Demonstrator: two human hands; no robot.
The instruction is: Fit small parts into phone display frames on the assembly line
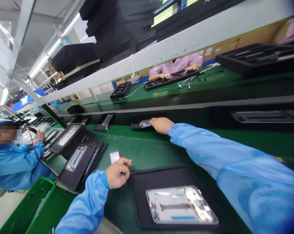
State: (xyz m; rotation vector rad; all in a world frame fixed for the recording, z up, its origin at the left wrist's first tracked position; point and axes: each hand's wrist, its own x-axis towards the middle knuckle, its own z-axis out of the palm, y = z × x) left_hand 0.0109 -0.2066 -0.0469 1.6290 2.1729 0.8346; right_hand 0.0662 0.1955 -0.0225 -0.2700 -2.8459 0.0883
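The right hand [163,125] was at the right end of the far black tray [136,126], its grip unclear. The left hand [117,174], empty, fingers loosely parted, was nearer the phone frame [178,213] lying rightward, lengthwise left-to-right, in the near black tray [161,178].

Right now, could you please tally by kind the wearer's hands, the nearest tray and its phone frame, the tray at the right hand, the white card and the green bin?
Left hand, right hand: 2 hands
Near tray, right-hand tray: 2 trays
Phone frame: 1
White card: 1
Green bin: 1
Total: 7
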